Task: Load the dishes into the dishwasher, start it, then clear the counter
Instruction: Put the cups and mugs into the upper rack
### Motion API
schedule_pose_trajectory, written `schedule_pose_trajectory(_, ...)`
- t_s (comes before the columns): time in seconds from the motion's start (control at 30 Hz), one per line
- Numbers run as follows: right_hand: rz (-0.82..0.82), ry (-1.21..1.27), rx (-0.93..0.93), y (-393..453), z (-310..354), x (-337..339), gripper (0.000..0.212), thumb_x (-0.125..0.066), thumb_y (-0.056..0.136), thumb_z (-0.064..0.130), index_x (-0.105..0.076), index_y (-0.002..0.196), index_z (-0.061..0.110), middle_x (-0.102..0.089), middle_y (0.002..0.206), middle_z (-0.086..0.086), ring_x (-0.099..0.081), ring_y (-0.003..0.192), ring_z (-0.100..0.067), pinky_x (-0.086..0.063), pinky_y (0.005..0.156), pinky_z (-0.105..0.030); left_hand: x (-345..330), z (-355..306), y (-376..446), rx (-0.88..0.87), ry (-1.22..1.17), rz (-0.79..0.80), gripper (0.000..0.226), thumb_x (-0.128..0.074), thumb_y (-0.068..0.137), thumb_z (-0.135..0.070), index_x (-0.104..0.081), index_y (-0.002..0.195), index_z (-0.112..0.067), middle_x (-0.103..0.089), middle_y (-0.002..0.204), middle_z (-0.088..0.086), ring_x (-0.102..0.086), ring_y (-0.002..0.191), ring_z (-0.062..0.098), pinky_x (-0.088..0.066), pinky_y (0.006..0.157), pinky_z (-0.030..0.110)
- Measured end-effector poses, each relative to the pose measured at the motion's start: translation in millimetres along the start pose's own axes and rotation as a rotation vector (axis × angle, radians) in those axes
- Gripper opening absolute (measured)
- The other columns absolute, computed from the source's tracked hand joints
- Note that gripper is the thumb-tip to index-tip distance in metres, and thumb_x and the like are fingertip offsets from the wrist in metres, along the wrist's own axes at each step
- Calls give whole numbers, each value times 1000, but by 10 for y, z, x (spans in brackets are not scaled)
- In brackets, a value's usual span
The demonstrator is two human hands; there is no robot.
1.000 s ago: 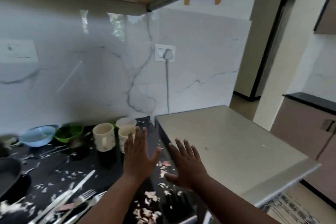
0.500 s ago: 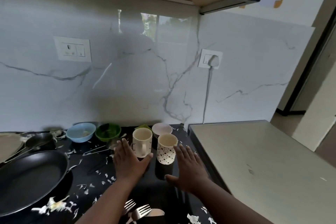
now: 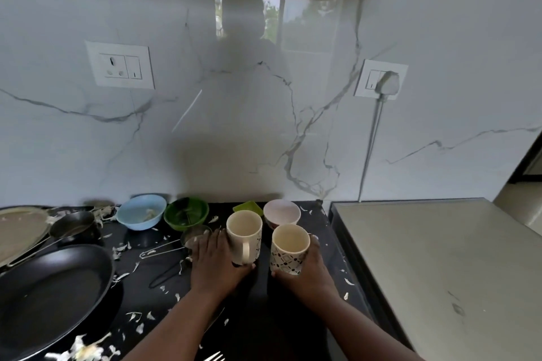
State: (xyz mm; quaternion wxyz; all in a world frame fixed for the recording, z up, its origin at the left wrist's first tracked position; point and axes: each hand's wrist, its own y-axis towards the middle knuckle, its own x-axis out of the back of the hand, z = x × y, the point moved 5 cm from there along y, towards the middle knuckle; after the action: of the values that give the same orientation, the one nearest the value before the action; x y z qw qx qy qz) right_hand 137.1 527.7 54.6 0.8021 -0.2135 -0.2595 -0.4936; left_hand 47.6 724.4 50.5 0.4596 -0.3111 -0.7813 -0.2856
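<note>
While my left hand (image 3: 218, 261) and right hand (image 3: 311, 268) are wrapping one mug each (image 3: 244, 233) (image 3: 289, 248), I am judging them light, rigid, breakable; body grip suits.

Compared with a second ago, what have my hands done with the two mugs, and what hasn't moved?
Both hands reached forward, open, to the mugs. Now the left hand wraps the mug with the handle, and the right hand holds the patterned mug. Both mugs seem to remain on the black counter. The blue bowl, green bowl and black pan stayed put.
</note>
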Motion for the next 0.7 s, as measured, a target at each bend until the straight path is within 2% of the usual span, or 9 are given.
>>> schedule_pose_trajectory(0.07, -3, 65, -3, 61, -15, -19, 103, -79, 59, 51, -18, 141, 37, -46, 129, 15, -51, 117, -14, -43, 97, -34, -27, -37, 25, -48, -7, -49, 110, -69, 67, -67, -25, 149, -9, -30, 154, 6, -17, 147, 21, -3, 121, 37)
schedule_pose_trajectory(0.13, -16, 105, 1, 111, -41, -31, 98, -82, 62, 46, -23, 140, 36, -45, 121, 18, -51, 111, -11, -42, 92, -30, -47, -48, 49, -40, -55, -45, 114, -72, 65, -64, -19, 150, -11, -33, 152, 6, -21, 144, 21, -6, 121, 36)
schedule_pose_trajectory(0.23, -21, 137, -16, 149, -87, -90, 98, -81, 54, 53, -30, 136, 39, -51, 121, 19, -55, 111, -11, -45, 94, -32, -87, -98, 89, -44, -111, -46, 124, -74, 63, -63, -5, 153, -12, -33, 153, 6, -25, 143, 22, -10, 118, 35)
schedule_pose_trajectory(0.33, -46, 184, -41, 179, -138, -128, 101, -77, 43, 62, -34, 132, 40, -56, 119, 18, -58, 109, -13, -47, 94, -33, -154, -159, 114, -31, -169, -54, 126, -75, 64, -61, -1, 153, -10, -29, 156, 8, -27, 142, 26, -15, 116, 36)
schedule_pose_trajectory(0.4, -53, 198, -44, 189, -147, -131, 95, -80, 45, 59, -36, 127, 41, -58, 113, 18, -59, 105, -11, -47, 91, -31, -191, -180, 125, -13, -241, -57, 122, -76, 68, -55, -3, 153, -8, -27, 157, 11, -30, 141, 28, -19, 116, 37)
schedule_pose_trajectory(0.53, -57, 203, -30, 194, -171, -108, 84, -88, 55, 42, -37, 121, 41, -60, 105, 19, -59, 97, -6, -46, 83, -25, -247, -213, 131, 19, -389, -48, 104, -77, 77, -39, -14, 152, -4, -36, 152, 15, -39, 137, 31, -33, 111, 42)
schedule_pose_trajectory(0.7, -72, 231, -17, 118, -173, -39, 78, -89, 58, 32, -36, 114, 42, -58, 100, 24, -54, 87, 7, -41, 71, -15, -309, -244, 86, 6, -538, -33, 87, -70, 86, -26, -17, 152, -4, -31, 154, 15, -31, 141, 29, -27, 115, 39)
